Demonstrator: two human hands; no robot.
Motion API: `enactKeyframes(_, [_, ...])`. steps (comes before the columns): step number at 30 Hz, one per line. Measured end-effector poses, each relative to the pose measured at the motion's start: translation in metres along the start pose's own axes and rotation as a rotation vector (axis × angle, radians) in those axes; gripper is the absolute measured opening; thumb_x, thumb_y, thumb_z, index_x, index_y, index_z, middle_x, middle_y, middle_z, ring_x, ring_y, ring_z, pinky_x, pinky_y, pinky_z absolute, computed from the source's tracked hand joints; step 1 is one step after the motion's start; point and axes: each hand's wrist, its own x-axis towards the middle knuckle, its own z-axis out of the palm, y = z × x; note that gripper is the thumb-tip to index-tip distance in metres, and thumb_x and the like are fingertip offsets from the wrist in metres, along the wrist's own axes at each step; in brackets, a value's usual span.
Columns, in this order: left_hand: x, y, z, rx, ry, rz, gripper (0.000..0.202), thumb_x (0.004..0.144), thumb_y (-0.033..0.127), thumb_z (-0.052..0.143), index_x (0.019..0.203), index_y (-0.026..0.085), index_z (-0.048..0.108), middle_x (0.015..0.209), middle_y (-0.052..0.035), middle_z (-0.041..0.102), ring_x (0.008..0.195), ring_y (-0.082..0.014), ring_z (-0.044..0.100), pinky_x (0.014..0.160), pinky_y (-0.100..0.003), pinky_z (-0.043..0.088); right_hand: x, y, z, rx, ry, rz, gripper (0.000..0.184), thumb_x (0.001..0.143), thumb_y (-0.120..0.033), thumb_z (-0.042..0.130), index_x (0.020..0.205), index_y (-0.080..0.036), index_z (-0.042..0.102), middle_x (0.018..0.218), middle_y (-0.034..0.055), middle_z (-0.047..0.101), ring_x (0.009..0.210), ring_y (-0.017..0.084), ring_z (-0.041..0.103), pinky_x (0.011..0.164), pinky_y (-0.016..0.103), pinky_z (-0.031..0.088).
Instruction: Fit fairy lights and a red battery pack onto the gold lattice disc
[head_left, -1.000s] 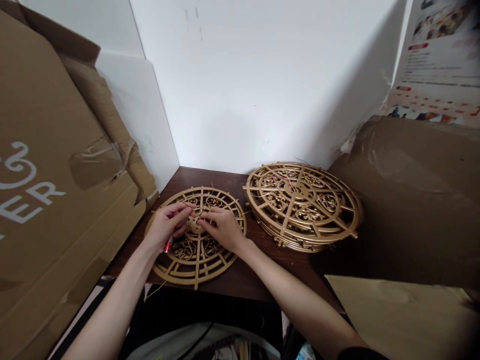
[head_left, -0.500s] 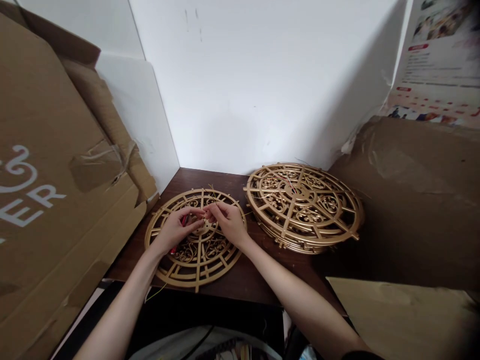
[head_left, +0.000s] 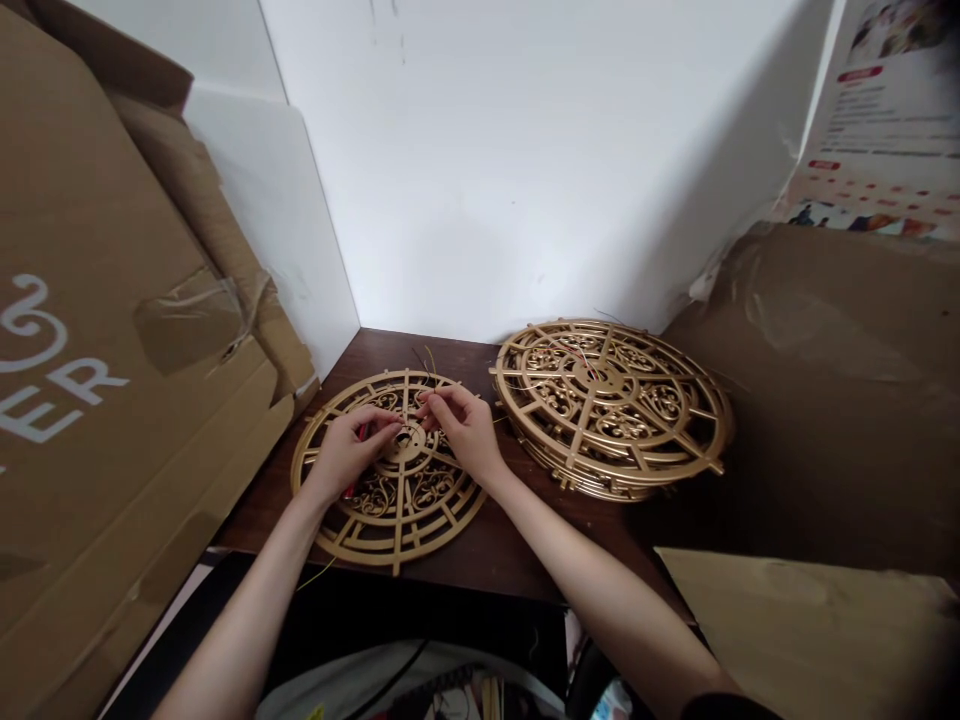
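Note:
A round gold openwork disc lies flat on the dark brown table in front of me. My left hand rests on the disc's left half, fingers curled around a red tool whose tip shows below the palm. My right hand is over the disc's upper middle, fingers pinched on thin wire strands that stick up beside the hub. The two hands nearly touch above the hub.
A stack of matching gold discs sits to the right at the back. Brown cardboard leans along the left; more cardboard is at the right. A white wall is behind. A thin yellow wire hangs off the table's front edge.
Both hands have shifted slightly up the disc toward the wall. My right hand has lifted off the hub and now pinches the wire strands higher up.

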Motion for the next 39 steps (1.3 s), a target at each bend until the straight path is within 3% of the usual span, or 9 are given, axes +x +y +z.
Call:
enactKeyframes(4, [-0.004,0.007,0.001,-0.137,-0.003,-0.155,0.030,0.070,0.043,0.073,0.082,0.015,0.070,0.056,0.0018,0.058,0.043,-0.0084,0.042,0.042,-0.021,0.031,0.001,-0.003,-0.001,0.016,0.035,-0.009,0.024,0.082,-0.039,0.062,0.089,-0.017,0.065,0.069,0.0005,0.067,0.056,0.010,0.059,0.056,0.023,0.050])
enactKeyframes(8, [-0.007,0.010,0.000,-0.265,0.034,-0.231,0.032,0.068,0.044,0.076,0.082,0.016,0.068,0.050,0.0042,0.054,0.034,-0.0061,0.035,0.034,-0.019,0.023,0.001,-0.008,-0.002,0.027,0.040,-0.011,0.026,0.083,-0.041,0.062,0.090,-0.017,0.065,0.066,-0.0007,0.065,0.052,0.009,0.056,0.053,0.022,0.048])
enactKeyframes(13, [-0.006,0.012,0.000,-0.304,0.036,-0.250,0.035,0.067,0.044,0.077,0.083,0.015,0.069,0.069,-0.0035,0.068,0.034,-0.0040,0.038,0.032,-0.018,0.024,0.002,-0.016,-0.002,0.071,0.091,-0.006,0.027,0.081,-0.042,0.063,0.087,-0.016,0.064,0.062,-0.0017,0.063,0.048,0.008,0.053,0.049,0.021,0.045])
enactKeyframes(23, [-0.004,0.015,0.001,-0.294,0.076,-0.262,0.035,0.066,0.043,0.077,0.083,0.014,0.068,0.072,-0.0050,0.070,0.035,-0.0036,0.035,0.033,-0.017,0.023,0.004,-0.020,-0.001,0.132,0.121,0.009,0.030,0.081,-0.045,0.061,0.088,-0.016,0.064,0.062,-0.0022,0.063,0.045,0.007,0.051,0.043,0.019,0.037])
enactKeyframes(28, [-0.002,0.015,0.003,-0.312,0.092,-0.314,0.041,0.066,0.039,0.075,0.097,0.013,0.068,0.076,-0.0051,0.072,0.034,-0.0035,0.034,0.033,-0.018,0.023,0.003,-0.022,0.000,0.171,0.109,0.037,0.030,0.079,-0.045,0.064,0.088,-0.017,0.068,0.071,0.0012,0.070,0.050,0.009,0.059,0.043,0.020,0.039])
enactKeyframes(31, [0.000,0.016,0.004,-0.331,0.108,-0.321,0.047,0.067,0.036,0.073,0.108,0.012,0.066,0.068,-0.0022,0.069,0.034,-0.0037,0.034,0.033,-0.018,0.024,0.001,-0.020,0.004,0.190,0.066,0.078,0.027,0.076,-0.042,0.066,0.085,-0.017,0.070,0.073,0.0024,0.072,0.053,0.010,0.060,0.045,0.021,0.042])
enactKeyframes(36, [-0.001,0.017,0.004,-0.353,0.102,-0.323,0.048,0.071,0.032,0.069,0.114,0.011,0.064,0.044,0.0083,0.047,0.033,-0.0050,0.032,0.033,-0.016,0.023,-0.004,-0.012,0.011,0.217,-0.029,0.186,0.025,0.072,-0.039,0.069,0.083,-0.017,0.068,0.068,0.0011,0.072,0.049,0.010,0.060,0.042,0.019,0.042])
enactKeyframes(39, [-0.001,0.018,0.001,-0.426,0.059,-0.338,0.043,0.072,0.028,0.070,0.111,0.011,0.064,0.050,0.0050,0.053,0.036,-0.0045,0.034,0.032,-0.014,0.024,-0.004,-0.006,0.011,0.237,-0.040,0.213,0.026,0.070,-0.037,0.070,0.085,-0.017,0.065,0.065,-0.0005,0.070,0.044,0.009,0.059,0.040,0.017,0.041])
